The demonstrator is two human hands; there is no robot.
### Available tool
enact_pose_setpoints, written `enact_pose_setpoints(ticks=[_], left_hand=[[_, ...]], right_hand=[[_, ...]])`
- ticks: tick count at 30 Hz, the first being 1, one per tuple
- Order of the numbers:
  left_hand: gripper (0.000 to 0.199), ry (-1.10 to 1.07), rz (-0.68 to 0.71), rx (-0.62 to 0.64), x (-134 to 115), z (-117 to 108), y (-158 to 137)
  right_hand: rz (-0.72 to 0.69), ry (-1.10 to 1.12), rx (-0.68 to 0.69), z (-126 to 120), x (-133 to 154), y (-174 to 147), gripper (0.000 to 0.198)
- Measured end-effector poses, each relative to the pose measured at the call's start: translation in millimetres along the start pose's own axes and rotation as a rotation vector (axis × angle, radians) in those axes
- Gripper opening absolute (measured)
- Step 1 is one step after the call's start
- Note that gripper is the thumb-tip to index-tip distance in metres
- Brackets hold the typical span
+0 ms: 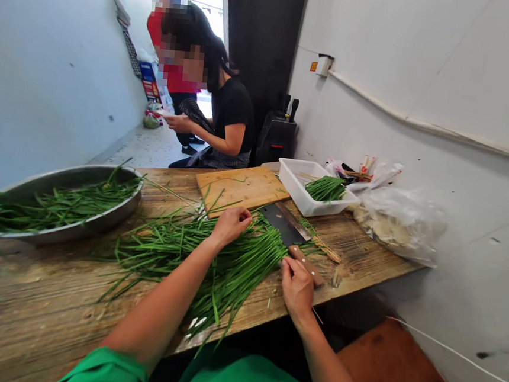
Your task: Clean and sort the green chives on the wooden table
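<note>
A loose heap of garlic chives (231, 254) covers the middle of the wooden table. Above its far side is my left hand (230, 226), fingers curled into a pinch; what is between them, if anything, is too small to make out. My right hand (297, 287) is closed at the right ends of the chives, beside the cleaver's wooden handle (305, 265) but not around it. A thin bamboo skewer (317, 316) pokes out below this hand and appears held in it. The cleaver's dark blade (285, 222) lies flat, pointing away toward the cutting board (243, 185).
Left stands a metal basin (136, 195) of chives. A white plastic tray (297, 189) holds a chive bundle (326, 189). Bare skewers (327, 250) lie by the cleaver. A plastic bag (401, 221) sits far right. Across the table, a person (237, 106) sits; another stands behind.
</note>
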State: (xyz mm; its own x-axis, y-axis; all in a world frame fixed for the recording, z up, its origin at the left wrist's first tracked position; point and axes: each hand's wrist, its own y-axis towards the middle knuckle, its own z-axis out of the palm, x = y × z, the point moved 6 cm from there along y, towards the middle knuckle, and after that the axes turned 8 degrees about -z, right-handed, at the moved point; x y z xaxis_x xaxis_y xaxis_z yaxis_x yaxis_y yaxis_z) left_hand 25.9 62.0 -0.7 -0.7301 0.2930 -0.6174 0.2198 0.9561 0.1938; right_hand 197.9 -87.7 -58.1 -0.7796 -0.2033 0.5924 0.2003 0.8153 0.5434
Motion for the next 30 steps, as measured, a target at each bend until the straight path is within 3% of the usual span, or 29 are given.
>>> enact_pose_setpoints(ticks=[6, 10, 16, 24, 30], left_hand=[[0.021, -0.412, -0.131, 0.222, 2, 35, -3], [0.019, -0.536, -0.161, 0.264, 2, 44, -6], [0.019, -0.507, -0.116, 0.24, 2, 44, -5], [0.018, -0.494, -0.157, 0.196, 6, 45, -4], [0.022, -0.415, -0.087, 0.181, 2, 43, -6]], right_hand=[[-0.001, 0.0, -0.001, -1, -1, 0, 0.031], [0.005, 0.008, 0.003, 0, -1, 0, 0.031], [0.003, 0.003, 0.0, 0, -1, 0, 0.031], [-0.002, -0.007, -0.003, -1, 0, 0, 0.032], [-0.004, -0.017, -0.004, 0, -1, 0, 0.032]])
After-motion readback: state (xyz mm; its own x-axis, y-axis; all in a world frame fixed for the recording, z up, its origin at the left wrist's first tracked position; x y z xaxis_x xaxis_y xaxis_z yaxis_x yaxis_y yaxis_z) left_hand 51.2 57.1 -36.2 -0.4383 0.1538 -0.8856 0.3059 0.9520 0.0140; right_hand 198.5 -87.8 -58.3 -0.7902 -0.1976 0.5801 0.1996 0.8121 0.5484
